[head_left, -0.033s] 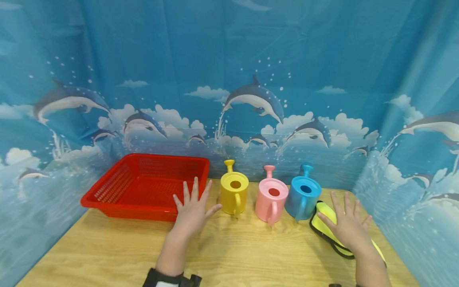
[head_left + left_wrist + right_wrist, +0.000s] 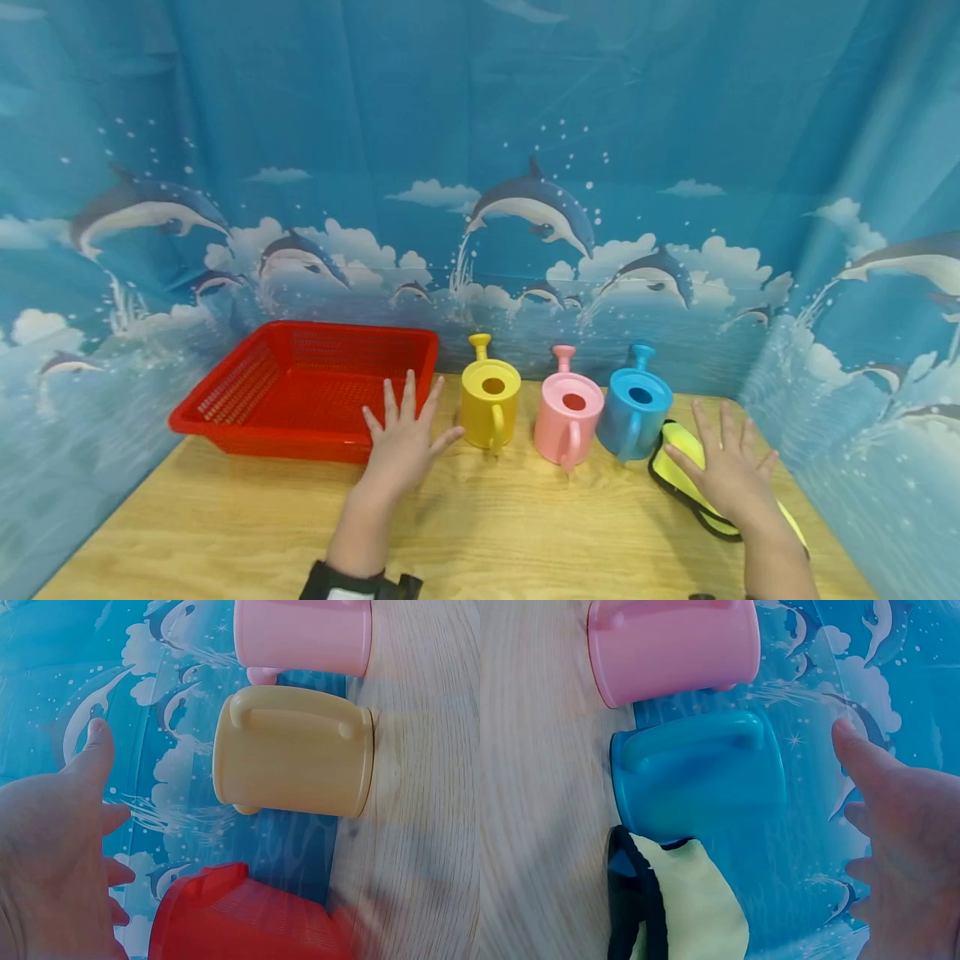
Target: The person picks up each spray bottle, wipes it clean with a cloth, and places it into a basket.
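Observation:
My left hand [image 2: 401, 446] hovers with spread fingers at the right front corner of a red plastic basket [image 2: 277, 443], holding nothing. Just right of it stands a yellow watering can [image 2: 480, 412], spout toward the back. A pink watering can [image 2: 555, 429] and a blue watering can [image 2: 626, 425] stand upright in the same row, handles facing me. Over at the right, my right hand [image 2: 731, 479] is spread above a folded yellow cloth item with black edging [image 2: 678, 475] and hides part of it. Both wrist views show the fingers apart from the cans.
All of it stands on a light wooden table [image 2: 525, 533]. A blue curtain [image 2: 420, 100] printed with dolphins hangs behind the table and along both sides. The basket takes up the table's back left, close to the curtain.

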Available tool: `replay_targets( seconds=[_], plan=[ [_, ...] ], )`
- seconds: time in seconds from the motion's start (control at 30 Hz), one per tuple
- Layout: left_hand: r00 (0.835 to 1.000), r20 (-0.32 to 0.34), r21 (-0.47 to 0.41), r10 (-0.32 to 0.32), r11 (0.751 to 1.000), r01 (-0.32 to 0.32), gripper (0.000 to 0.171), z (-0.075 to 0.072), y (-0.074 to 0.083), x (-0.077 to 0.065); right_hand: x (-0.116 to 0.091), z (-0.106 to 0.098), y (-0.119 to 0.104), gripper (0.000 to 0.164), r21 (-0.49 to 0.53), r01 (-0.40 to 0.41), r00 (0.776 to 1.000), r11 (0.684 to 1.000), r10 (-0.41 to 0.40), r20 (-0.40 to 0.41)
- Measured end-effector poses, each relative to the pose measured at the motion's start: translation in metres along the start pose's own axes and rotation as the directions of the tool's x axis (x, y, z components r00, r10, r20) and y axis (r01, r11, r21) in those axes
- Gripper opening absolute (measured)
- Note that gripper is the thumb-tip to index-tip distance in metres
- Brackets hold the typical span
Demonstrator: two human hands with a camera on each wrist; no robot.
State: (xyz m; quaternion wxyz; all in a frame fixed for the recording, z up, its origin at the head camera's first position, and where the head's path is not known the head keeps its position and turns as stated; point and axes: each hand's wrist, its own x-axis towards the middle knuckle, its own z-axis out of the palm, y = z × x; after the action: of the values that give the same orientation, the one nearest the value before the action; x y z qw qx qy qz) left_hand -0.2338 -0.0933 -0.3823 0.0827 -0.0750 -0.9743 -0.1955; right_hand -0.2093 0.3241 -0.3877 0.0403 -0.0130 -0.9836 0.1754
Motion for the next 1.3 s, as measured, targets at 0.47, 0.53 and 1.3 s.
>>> replay_targets(
  seconds=[0.47, 0.53, 1.3],
  plan=[
    [1.0, 0.004, -0.002, 0.0, 1.0, 0.0, 0.081, 0.004, 0.003, -0.003, -0.005, -0.002, 0.002, 0.09, 0.004, 0.013, 1.0, 1.0, -0.013, -0.012],
    [1.0, 0.002, -0.009, 0.008, 1.0, -0.008, 0.081, 0.005, 0.004, -0.003, -0.006, -0.001, 0.002, 0.089, 0.008, 0.024, 0.999, 1.0, -0.024, -0.025],
    [0.985, -0.13, -0.191, 0.116, 0.972, -0.14, 0.077, 0.029, 0.041, -0.001, 0.012, 0.005, 0.056, 0.087, -0.022, -0.032, 0.998, 0.999, 0.031, -0.053]
  ],
)
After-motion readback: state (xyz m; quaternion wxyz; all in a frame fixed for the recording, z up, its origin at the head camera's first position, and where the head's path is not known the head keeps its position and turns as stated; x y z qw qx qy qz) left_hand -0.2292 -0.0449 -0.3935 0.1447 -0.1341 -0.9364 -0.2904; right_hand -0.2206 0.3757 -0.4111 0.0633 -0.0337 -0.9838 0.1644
